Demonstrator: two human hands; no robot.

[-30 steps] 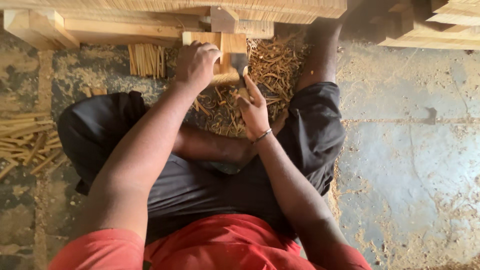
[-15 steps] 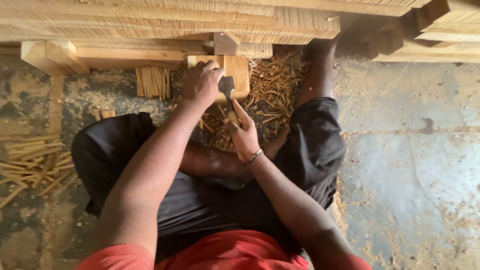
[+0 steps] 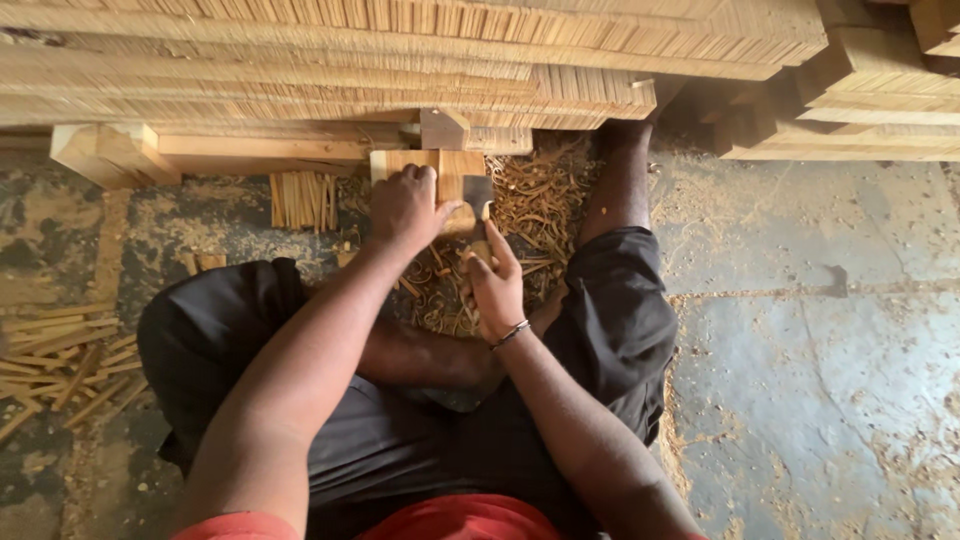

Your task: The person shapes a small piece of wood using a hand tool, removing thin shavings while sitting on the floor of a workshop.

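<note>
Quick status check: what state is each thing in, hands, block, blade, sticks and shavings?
left hand: closed on the wood block
right hand: gripping the blade's handle
wood block: upright on the floor, held
blade: set against the block
cut sticks: bundled beside the block
shavings: heaped loose

Soft, even daylight falls on my work; the concrete floor (image 3: pixel 800 330) right of my knee is brightest. Dim shadow sits under the stacked planks (image 3: pixel 400 60). Focus is sharp, slight edge stretching.
</note>
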